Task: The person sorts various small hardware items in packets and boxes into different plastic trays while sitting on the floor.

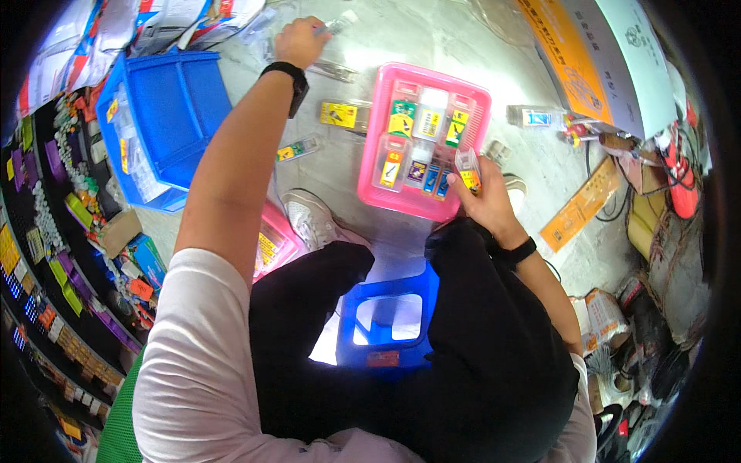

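My left hand [300,43] reaches far forward over the floor, its fingers closed on a clear plastic case [343,22]. A pink plastic tray [369,162] lies before me, loaded with several small clear boxes bearing coloured labels. Among them are a box with a green label [401,118], a white-capped container [430,114] and a box with an orange label [391,168]. At the tray's near right side, my right hand [489,202] pinches a small clear box with a yellow and orange label [468,172], tilted against the rim.
A blue plastic bin [179,110] stands left, beside shelves of small goods [75,278]. Loose clear cases, one with a yellow label [338,114], lie on the floor. A large carton [602,63] stands right. A blue stool [388,283] and second pink tray [275,240] are nearer.
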`<state>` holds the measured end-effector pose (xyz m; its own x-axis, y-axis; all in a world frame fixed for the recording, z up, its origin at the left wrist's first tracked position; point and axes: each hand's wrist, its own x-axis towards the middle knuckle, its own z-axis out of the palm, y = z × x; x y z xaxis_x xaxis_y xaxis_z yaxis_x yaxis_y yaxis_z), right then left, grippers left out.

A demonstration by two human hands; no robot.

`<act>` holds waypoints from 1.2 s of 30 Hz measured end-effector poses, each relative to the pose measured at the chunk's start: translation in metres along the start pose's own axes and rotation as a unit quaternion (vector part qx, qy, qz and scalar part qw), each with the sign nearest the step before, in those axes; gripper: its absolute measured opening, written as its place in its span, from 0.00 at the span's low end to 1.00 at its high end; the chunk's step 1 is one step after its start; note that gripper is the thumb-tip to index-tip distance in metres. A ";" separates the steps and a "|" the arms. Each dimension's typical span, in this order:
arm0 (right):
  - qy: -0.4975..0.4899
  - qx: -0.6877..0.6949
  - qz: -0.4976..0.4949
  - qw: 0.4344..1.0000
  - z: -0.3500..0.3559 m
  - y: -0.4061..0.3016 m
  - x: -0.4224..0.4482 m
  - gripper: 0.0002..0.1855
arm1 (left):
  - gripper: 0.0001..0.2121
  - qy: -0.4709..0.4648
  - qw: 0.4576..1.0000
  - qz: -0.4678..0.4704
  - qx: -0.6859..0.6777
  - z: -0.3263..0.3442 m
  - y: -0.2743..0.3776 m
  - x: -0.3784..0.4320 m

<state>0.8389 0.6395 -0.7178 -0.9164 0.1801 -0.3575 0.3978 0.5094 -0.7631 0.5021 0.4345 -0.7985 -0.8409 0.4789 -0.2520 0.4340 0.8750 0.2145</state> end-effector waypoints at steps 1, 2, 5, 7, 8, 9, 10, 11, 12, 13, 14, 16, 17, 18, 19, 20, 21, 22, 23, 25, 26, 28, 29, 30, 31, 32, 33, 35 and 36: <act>-0.008 0.137 0.057 0.989 -0.002 -0.004 -0.003 0.23 | 0.15 0.046 0.999 0.008 -0.021 -0.002 -0.005 0.001; -0.018 0.173 0.083 0.981 0.000 0.004 -0.003 0.21 | 0.13 0.091 0.995 0.014 -0.042 -0.004 -0.010 0.002; 0.012 0.206 0.106 0.973 -0.005 0.021 -0.008 0.17 | 0.13 0.060 0.990 0.119 -0.035 -0.011 0.005 -0.021; 0.090 0.126 0.044 0.987 -0.009 0.033 -0.002 0.15 | 0.15 0.066 0.989 0.121 -0.052 0.003 0.004 -0.031; 0.157 0.198 0.094 0.963 -0.014 0.042 0.004 0.14 | 0.17 0.070 0.988 0.122 -0.066 0.008 0.002 -0.030; 0.226 0.265 0.143 0.926 -0.022 0.054 0.011 0.13 | 0.17 0.078 0.986 0.131 -0.069 0.010 0.007 -0.022; 0.247 0.245 0.188 0.918 -0.034 0.069 0.020 0.11 | 0.20 0.083 0.990 0.096 -0.054 0.015 0.010 -0.017; 0.268 0.224 0.233 0.907 -0.045 0.085 0.029 0.10 | 0.22 0.088 0.993 0.061 -0.040 0.018 0.012 -0.011; 0.311 0.284 0.219 0.880 -0.051 0.077 0.039 0.13 | 0.24 0.082 0.995 0.034 -0.048 0.018 0.006 -0.002; 0.306 0.281 0.227 0.881 -0.057 0.093 0.044 0.16 | 0.25 0.083 0.996 -0.024 -0.037 0.012 0.013 -0.001; 0.338 0.245 0.221 0.881 -0.061 0.107 0.049 0.18 | 0.24 0.061 0.997 -0.024 -0.028 0.011 0.015 0.004; 0.363 0.219 0.216 0.879 -0.060 0.119 0.062 0.21 | 0.24 0.038 0.999 -0.026 -0.008 0.004 0.014 0.010; 0.364 0.214 0.260 0.868 -0.062 0.123 0.066 0.20 | 0.23 0.001 0.999 -0.040 0.015 0.000 0.018 0.010; 0.363 0.211 0.301 0.856 -0.063 0.127 0.072 0.20 | 0.22 -0.032 0.997 -0.056 0.041 -0.005 0.018 0.011; 0.361 0.217 0.297 0.857 -0.062 0.136 0.076 0.20 | 0.22 -0.028 0.997 -0.059 0.047 -0.006 0.014 0.013; 0.386 0.218 0.289 0.848 -0.061 0.146 0.079 0.21 | 0.21 0.022 0.999 -0.023 0.011 -0.005 0.009 0.015; 0.410 0.219 0.283 0.839 -0.056 0.153 0.082 0.22 | 0.21 0.068 0.997 0.014 -0.024 -0.004 0.005 0.016; 0.373 0.234 0.324 0.838 -0.062 0.134 0.078 0.22 | 0.20 0.082 0.993 0.061 -0.060 -0.010 0.007 0.008; 0.369 0.220 0.310 0.848 -0.063 0.131 0.076 0.21 | 0.20 0.079 0.994 0.057 -0.056 -0.013 0.009 -0.002; 0.386 0.181 0.244 0.871 -0.066 0.124 0.064 0.18 | 0.20 0.003 0.953 0.099 -0.286 -0.026 0.016 -0.025; 0.412 0.132 0.161 0.887 -0.063 0.120 0.057 0.16 | 0.20 -0.083 0.922 0.049 -0.376 -0.033 0.018 -0.043; 0.311 0.205 0.109 0.921 -0.059 0.054 0.054 0.13 | 0.22 -0.191 0.790 -0.088 -0.576 -0.076 0.032 -0.099; 0.267 0.245 0.079 0.929 -0.058 0.021 0.056 0.12 | 0.21 -0.240 0.733 -0.122 -0.624 -0.082 0.029 -0.116; 0.176 0.231 0.090 0.953 -0.054 0.001 0.063 0.13 | 0.20 -0.263 0.700 -0.158 -0.645 -0.089 0.033 -0.133; 0.088 0.210 0.108 0.968 -0.048 -0.012 0.065 0.13 | 0.20 -0.294 0.659 -0.191 -0.665 -0.091 0.040 -0.148; 0.048 0.218 0.097 0.970 -0.032 -0.023 0.075 0.15 | 0.20 -0.293 0.658 -0.194 -0.666 -0.088 0.038 -0.161; 0.012 0.224 0.085 0.971 -0.018 -0.034 0.087 0.16 | 0.19 -0.325 0.605 -0.195 -0.700 -0.083 0.036 -0.172; 0.061 0.116 0.051 0.990 0.010 -0.037 0.105 0.16 | 0.15 -0.336 0.534 -0.215 -0.746 -0.085 0.058 -0.189; 0.099 0.012 0.012 0.995 0.020 -0.041 0.110 0.17 | 0.15 -0.343 0.505 -0.210 -0.764 -0.081 0.062 -0.194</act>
<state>0.7221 0.6213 -0.7367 -0.8966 0.3550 -0.2647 0.4185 0.4838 -0.7686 0.6662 0.3904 -0.6600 -0.2186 0.6444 -0.7328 -0.9324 0.0836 0.3517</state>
